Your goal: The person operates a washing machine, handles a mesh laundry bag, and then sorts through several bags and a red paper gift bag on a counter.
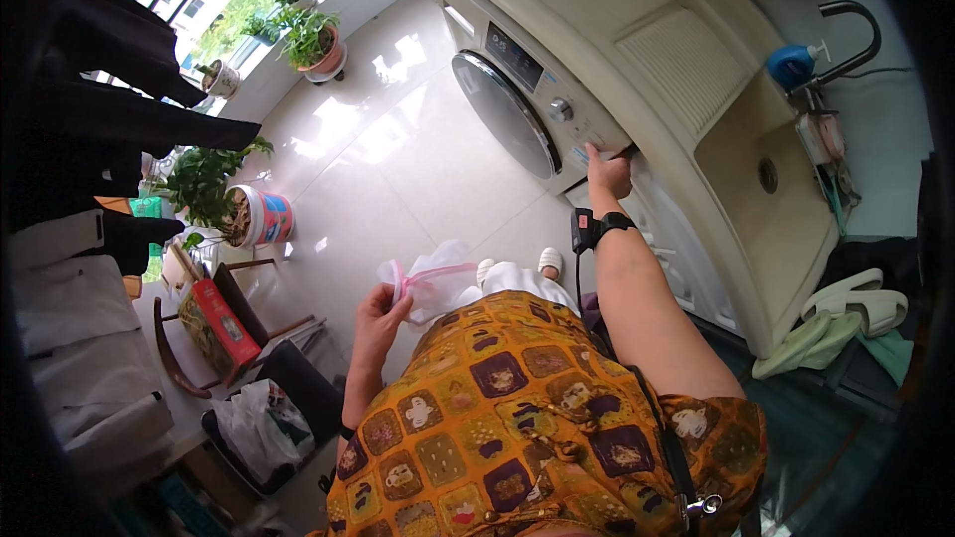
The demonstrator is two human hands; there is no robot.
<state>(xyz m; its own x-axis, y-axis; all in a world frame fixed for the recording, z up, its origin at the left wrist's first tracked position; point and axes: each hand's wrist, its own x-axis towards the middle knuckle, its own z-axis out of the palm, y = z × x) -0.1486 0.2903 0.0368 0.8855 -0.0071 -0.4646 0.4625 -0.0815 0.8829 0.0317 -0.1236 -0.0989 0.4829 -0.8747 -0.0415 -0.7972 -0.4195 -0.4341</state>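
Pinched in my left hand [380, 316] is a thin, see-through white mesh bag [438, 273] with a pink band along its opening; it hangs in front of my body. My right arm reaches forward to the front-loading washing machine [572, 164]. At the lower right corner of its control panel, my right hand [609, 179] has its thumb against the panel, and its other fingers curl at the machine's edge, partly hidden. The machine's round door [502, 114] looks closed. Its panel carries a silver knob [561, 109] and a dark display [514, 55].
A beige counter with a washboard [686, 65] and sink basin [731, 169] covers the machine. Potted plants [316, 48] line the window side. Dark clothes [109, 89] hang at left, above a wooden chair [179, 338]. Pale slippers [863, 300] lie at right.
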